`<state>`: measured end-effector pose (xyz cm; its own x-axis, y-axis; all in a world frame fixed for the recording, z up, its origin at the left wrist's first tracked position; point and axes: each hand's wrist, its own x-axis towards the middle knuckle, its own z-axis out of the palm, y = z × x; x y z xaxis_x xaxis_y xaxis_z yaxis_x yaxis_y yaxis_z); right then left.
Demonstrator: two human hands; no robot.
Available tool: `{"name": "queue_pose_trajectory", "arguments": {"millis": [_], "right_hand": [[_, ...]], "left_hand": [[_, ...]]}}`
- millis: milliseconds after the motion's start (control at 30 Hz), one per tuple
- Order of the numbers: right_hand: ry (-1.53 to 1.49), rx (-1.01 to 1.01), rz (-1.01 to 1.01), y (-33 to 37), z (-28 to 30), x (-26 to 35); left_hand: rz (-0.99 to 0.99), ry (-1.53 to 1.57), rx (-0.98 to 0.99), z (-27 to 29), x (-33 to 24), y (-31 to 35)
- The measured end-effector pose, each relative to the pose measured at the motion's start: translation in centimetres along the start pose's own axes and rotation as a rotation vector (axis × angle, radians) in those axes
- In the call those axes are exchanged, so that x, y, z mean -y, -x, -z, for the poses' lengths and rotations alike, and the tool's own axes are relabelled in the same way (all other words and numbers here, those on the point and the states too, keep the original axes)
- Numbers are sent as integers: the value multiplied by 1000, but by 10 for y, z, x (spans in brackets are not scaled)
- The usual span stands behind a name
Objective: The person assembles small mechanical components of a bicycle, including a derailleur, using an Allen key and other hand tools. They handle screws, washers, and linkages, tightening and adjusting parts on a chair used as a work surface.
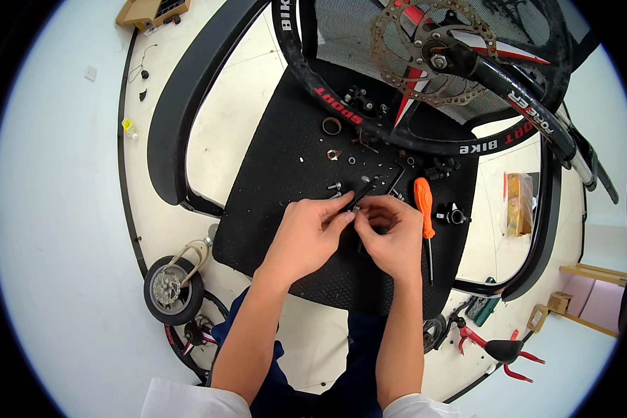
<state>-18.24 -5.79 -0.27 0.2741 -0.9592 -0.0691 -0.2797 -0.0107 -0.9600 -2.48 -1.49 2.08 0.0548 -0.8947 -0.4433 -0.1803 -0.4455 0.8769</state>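
Over the front half of a black chair seat [258, 240], my two hands meet. My left hand [305, 235] pinches a slim black part [360, 195] between thumb and fingers. Closed beside it, my right hand [395, 233] has its fingertips on a small metal piece [356, 207] at the part's near end; its exact kind is hidden by the fingers. Just right of that hand lies an orange-handled screwdriver [423, 202]. Beyond the fingertips are a black hex key [398, 174] and a few small bolts [335, 186].
A bicycle wheel [369, 125] with a brake disc [376, 52] and a black fork [529, 104] lean over the seat's far side. Nearby lie a ring [331, 126], a rusty nut [334, 155] and a black clamp [455, 214]. Armrests [171, 118] flank the seat.
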Motion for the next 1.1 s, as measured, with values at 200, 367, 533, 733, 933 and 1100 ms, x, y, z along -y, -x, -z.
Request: {"name": "queue_pose_trajectory", "arguments": {"millis": [200, 367, 533, 733, 933, 1100], "right_hand": [[-25, -2, -8, 1, -2, 6], [-316, 55, -92, 1, 6, 6], [-369, 90, -88, 5, 7, 8], [-366, 87, -66, 2, 7, 11], [-367, 43, -77, 4, 13, 11], [-231, 39, 6, 2, 11, 9]], "left_hand": [[-46, 213, 5, -1, 10, -2], [9, 696, 38, 2, 2, -4], [-21, 626, 109, -8, 11, 4], [5, 641, 160, -3, 4, 1], [71, 882, 188, 0, 6, 2], [43, 835, 149, -1, 6, 1]]}}
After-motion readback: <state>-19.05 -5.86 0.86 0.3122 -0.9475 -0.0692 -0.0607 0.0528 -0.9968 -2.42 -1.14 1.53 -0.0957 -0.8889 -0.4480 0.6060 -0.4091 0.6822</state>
